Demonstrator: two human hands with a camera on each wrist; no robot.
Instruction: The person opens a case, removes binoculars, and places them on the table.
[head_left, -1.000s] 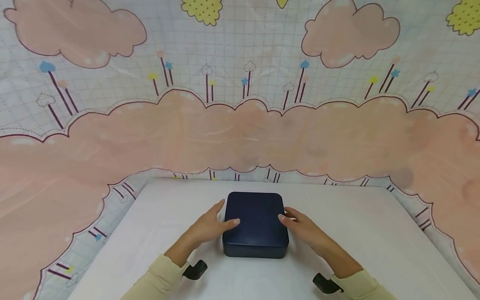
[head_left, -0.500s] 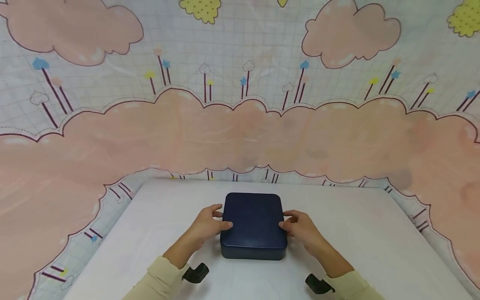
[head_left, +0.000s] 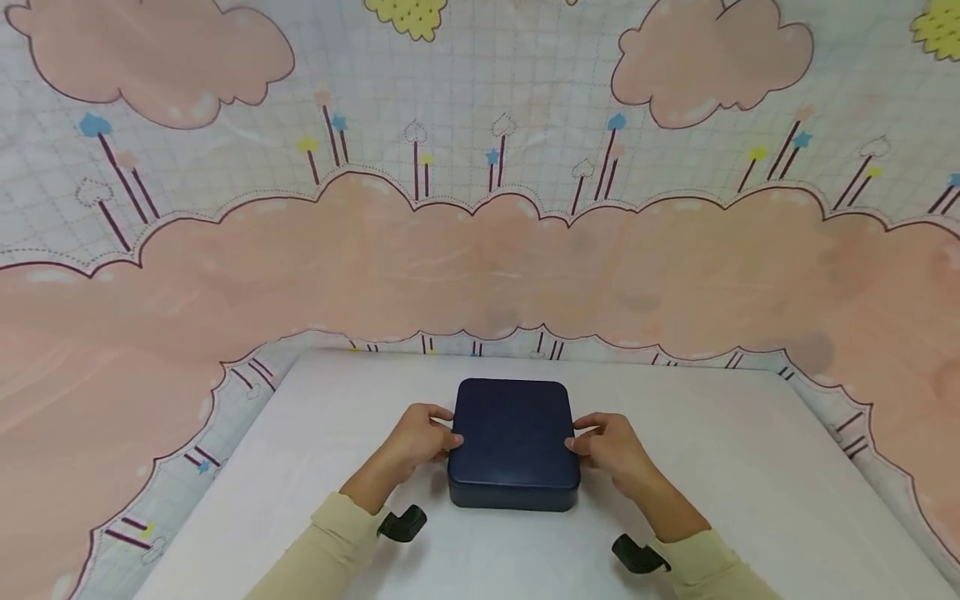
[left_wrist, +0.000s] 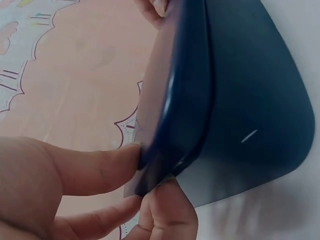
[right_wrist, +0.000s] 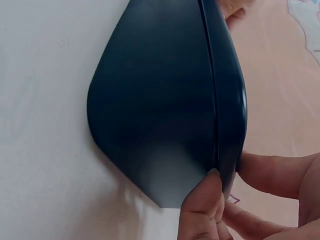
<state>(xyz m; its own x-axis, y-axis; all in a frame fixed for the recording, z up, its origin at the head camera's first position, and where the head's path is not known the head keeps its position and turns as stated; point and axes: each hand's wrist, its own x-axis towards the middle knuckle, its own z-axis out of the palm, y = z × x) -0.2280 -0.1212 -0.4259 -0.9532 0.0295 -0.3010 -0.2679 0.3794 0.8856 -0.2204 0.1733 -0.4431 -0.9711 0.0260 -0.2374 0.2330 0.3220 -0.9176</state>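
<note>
A dark blue, rounded square box (head_left: 513, 437) with a lid sits on the white table. My left hand (head_left: 416, 437) is at its left side, thumb on the top edge and fingers curled against the side. Opposite, my right hand (head_left: 615, 450) pinches the right edge the same way. In the left wrist view, the lid (left_wrist: 192, 85) is between thumb and fingers, its lower rim meeting the box body (left_wrist: 255, 115) along a thin seam. The right wrist view has a fingertip (right_wrist: 214, 180) right at that seam and the thumb over the lid's top edge.
The white table (head_left: 712, 467) extends around the box on all sides. Behind it hangs a cloth (head_left: 480, 267) printed with pink clouds. A black wrist camera (head_left: 405, 523) sits below the left wrist, another camera (head_left: 637, 554) below the right.
Both thumbs have drawn back from the lid's top to its edges, and the fingers have curled in at the sides. The lid stays on the box.
</note>
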